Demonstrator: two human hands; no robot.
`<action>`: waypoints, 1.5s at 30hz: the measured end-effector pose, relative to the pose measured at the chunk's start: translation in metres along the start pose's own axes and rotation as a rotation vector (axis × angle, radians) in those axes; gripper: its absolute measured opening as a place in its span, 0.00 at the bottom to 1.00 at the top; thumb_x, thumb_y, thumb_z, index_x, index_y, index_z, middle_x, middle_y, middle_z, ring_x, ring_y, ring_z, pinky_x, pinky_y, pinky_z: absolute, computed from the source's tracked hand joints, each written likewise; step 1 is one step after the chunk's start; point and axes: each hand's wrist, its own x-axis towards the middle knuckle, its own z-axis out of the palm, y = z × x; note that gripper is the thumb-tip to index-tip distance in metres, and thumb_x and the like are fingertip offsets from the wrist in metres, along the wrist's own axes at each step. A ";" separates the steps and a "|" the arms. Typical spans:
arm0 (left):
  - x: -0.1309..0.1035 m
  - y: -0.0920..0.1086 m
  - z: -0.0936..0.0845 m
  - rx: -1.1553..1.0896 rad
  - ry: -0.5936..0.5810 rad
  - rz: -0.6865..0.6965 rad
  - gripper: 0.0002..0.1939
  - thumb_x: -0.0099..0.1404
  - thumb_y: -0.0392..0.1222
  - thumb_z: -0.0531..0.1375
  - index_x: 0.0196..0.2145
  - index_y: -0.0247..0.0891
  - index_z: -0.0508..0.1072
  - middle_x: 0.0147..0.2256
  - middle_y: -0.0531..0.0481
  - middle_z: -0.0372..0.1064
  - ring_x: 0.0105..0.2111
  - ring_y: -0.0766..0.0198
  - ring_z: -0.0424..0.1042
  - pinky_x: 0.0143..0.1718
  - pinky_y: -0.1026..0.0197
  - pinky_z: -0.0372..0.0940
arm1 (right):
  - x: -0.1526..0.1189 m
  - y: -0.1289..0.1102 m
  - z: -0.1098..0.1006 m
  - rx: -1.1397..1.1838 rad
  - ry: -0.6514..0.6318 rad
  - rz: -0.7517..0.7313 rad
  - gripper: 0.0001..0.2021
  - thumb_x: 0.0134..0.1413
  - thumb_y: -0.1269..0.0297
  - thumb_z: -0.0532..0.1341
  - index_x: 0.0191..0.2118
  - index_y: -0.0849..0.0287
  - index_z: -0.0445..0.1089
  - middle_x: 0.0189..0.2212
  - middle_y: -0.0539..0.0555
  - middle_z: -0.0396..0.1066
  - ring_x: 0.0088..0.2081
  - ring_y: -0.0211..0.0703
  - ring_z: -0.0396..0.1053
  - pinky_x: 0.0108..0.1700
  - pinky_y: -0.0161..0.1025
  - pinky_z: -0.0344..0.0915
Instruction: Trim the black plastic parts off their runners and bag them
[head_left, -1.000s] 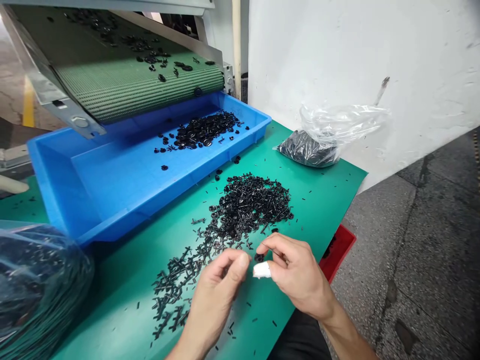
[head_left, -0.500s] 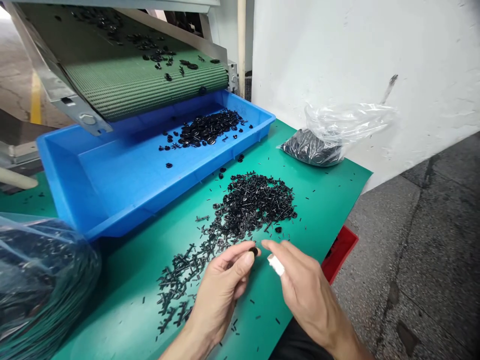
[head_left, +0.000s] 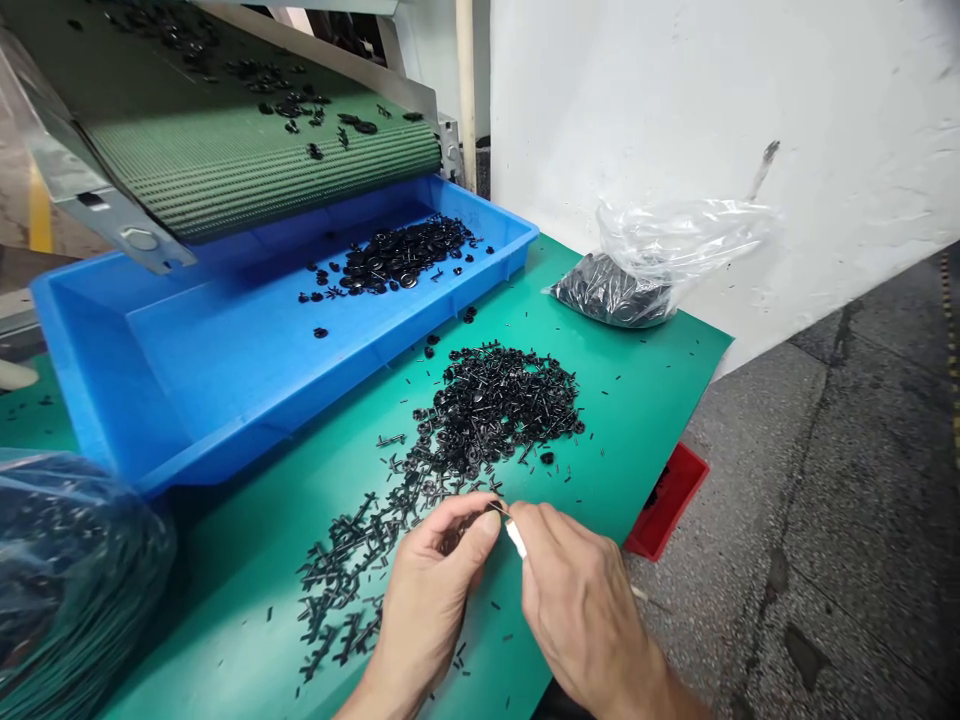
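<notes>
My left hand pinches a small black round plastic part between thumb and forefinger, just above the green tabletop. In my right hand is a small tool with a white wrapped grip; its thin metal tip, perhaps a blade, meets the black part. Fingers hide most of the part and tool. Beyond the hands lies a heap of black plastic pieces, some round, some stick-like. Branched black sprues trail from it toward the left forearm.
A blue tray holding black parts sits under the end of a green conveyor belt. Clear bags of black pieces stand at the left and back right. A red bin shows below the table's right edge.
My right hand has moved left, bringing the tool's tip against the black part in my left hand. The whole view has shifted slightly.
</notes>
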 end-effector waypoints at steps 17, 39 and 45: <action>0.003 0.023 0.006 -0.359 -0.089 -0.278 0.11 0.60 0.48 0.62 0.33 0.37 0.76 0.22 0.53 0.63 0.19 0.71 0.53 0.13 0.72 0.49 | 0.029 0.064 -0.010 0.193 0.002 0.207 0.19 0.55 0.78 0.51 0.48 0.55 0.70 0.41 0.53 0.69 0.42 0.42 0.67 0.44 0.38 0.60; -0.003 0.007 0.002 -0.171 -0.199 -0.066 0.17 0.62 0.50 0.63 0.44 0.38 0.74 0.21 0.55 0.63 0.19 0.71 0.51 0.18 0.68 0.44 | 0.001 0.016 -0.018 -0.009 -0.065 -0.129 0.21 0.60 0.79 0.45 0.54 0.58 0.63 0.34 0.54 0.72 0.35 0.45 0.70 0.36 0.40 0.62; -0.004 0.001 0.001 -0.136 -0.208 -0.057 0.20 0.60 0.51 0.64 0.45 0.35 0.74 0.21 0.57 0.58 0.20 0.72 0.51 0.19 0.67 0.45 | 0.004 0.015 -0.015 -0.125 -0.054 -0.194 0.14 0.60 0.77 0.49 0.45 0.58 0.66 0.29 0.52 0.68 0.31 0.46 0.66 0.33 0.41 0.57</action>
